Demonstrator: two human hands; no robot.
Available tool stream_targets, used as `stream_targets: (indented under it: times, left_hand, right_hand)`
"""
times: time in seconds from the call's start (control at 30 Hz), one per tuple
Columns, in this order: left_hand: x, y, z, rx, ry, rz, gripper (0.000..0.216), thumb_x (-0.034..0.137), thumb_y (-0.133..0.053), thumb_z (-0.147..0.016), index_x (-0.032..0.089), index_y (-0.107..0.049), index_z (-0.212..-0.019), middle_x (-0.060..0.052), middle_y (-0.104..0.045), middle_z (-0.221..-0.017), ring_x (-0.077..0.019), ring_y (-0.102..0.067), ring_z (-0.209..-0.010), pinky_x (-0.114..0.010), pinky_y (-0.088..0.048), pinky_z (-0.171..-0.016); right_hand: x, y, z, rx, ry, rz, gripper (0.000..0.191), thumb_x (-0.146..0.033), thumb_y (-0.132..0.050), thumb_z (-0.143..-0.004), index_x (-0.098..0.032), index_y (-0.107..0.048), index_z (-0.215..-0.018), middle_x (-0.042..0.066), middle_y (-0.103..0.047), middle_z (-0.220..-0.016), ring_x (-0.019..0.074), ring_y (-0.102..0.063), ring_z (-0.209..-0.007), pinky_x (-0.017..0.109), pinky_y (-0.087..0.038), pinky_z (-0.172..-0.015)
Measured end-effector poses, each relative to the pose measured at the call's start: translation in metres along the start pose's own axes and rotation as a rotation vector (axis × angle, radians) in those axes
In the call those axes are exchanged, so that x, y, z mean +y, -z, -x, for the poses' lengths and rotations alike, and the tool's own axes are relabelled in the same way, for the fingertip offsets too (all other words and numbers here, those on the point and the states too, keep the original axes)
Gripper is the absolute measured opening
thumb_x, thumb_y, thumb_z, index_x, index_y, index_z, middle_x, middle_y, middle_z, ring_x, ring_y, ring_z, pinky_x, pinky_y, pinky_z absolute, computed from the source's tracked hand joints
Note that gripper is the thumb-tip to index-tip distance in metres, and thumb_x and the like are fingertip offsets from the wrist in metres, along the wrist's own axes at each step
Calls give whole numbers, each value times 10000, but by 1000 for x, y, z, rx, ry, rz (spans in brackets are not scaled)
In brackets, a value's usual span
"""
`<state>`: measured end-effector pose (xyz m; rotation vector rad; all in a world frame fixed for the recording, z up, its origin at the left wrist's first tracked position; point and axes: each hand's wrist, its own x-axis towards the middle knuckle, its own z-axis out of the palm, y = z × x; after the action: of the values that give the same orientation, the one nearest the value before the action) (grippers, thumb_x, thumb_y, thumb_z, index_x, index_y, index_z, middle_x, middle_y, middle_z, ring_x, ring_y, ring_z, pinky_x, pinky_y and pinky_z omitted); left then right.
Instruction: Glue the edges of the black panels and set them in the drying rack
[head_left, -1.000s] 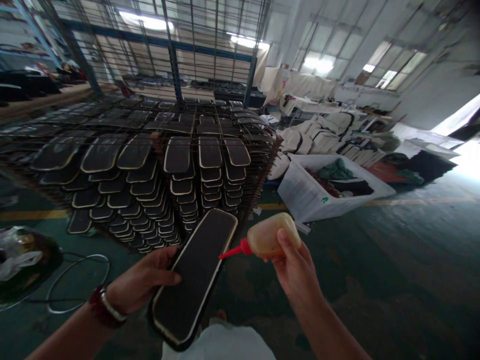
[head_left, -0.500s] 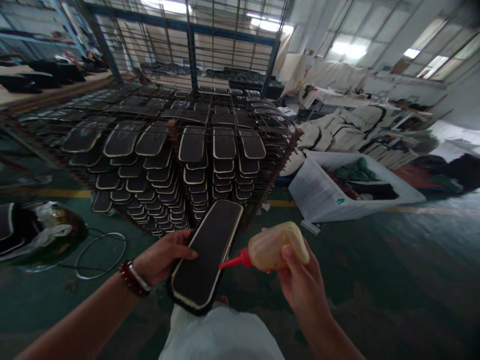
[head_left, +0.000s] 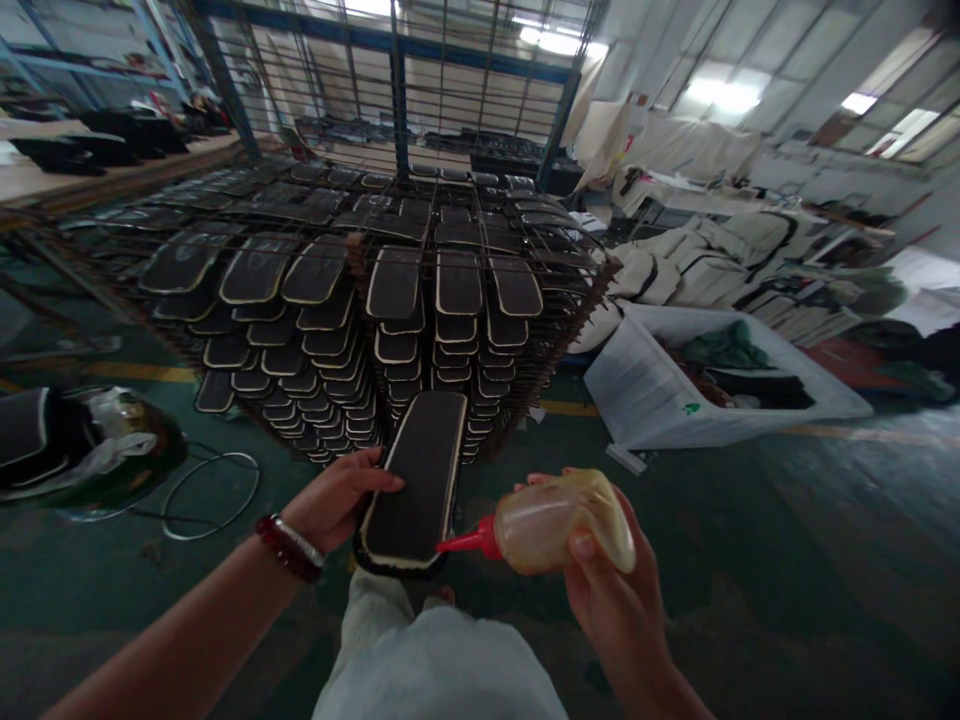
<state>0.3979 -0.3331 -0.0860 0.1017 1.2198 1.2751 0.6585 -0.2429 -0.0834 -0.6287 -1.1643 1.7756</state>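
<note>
My left hand (head_left: 346,500) grips a long dark padded panel (head_left: 417,470) by its left edge, thumb on top and fingers underneath. The panel has rounded corners and a pale line along its rim. In my right hand (head_left: 611,570) is a translucent squeeze bottle (head_left: 559,520) with yellowish contents, its side dented under my thumb. Its red nozzle (head_left: 469,540) points left, and the tip meets the panel's rim near the lower right corner.
Ahead stands a wire rack (head_left: 356,265) filled with several similar dark panels. A white bin (head_left: 637,390) with cloth is on the right. At left are a rounded container (head_left: 150,460) holding panels and a metal ring (head_left: 255,490) on the floor.
The panel has turned a little more upright and shifted slightly up. The nozzle tip has moved along the rim toward the lower right corner. The bottle looks more squeezed.
</note>
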Motion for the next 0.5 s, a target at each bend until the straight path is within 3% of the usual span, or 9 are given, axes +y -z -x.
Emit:
stream_targets:
  times: [0.13, 0.23, 0.33, 0.5]
  left_hand:
    - [-2, -5, -1, 117, -28, 47, 231, -43, -631, -737, 104, -665, -912, -113, -789, -737, -226, -744, -590, -345, -640, -593]
    - [-3, -12, 1, 173, -44, 82, 251, -62, -579, -802, 93, -661, -982, -117, -793, -762, -219, -756, -617, -327, -641, -622]
    - [-8, -19, 4, 138, -36, 109, 325, -47, -571, -840, 89, -636, -1128, -127, -802, -810, -231, -766, -641, -338, -640, -631]
    - [-19, -28, 11, 3, 25, 137, 443, -40, -624, -786, 92, -607, -1209, -127, -805, -851, -256, -781, -728, -344, -634, -681]
  right_hand:
    - [9, -5, 6, 100, -18, -16, 460, -380, -867, -845, -250, -648, -1227, 124, -697, -1171, 359, -669, -1074, 503, -593, -894]
    - [23, -10, 3, 198, -191, -113, 439, -421, -855, -862, -206, -668, -1196, 114, -711, -1078, 276, -701, -917, 307, -615, -653]
    - [33, -12, -18, 209, -346, -242, 422, -494, -838, -870, -178, -696, -1112, 105, -719, -1011, 232, -695, -825, 244, -577, -543]
    - [31, -8, -73, 229, -33, -109, 461, -487, -890, -808, -176, -672, -1068, 57, -684, -934, 201, -658, -758, 226, -549, -502]
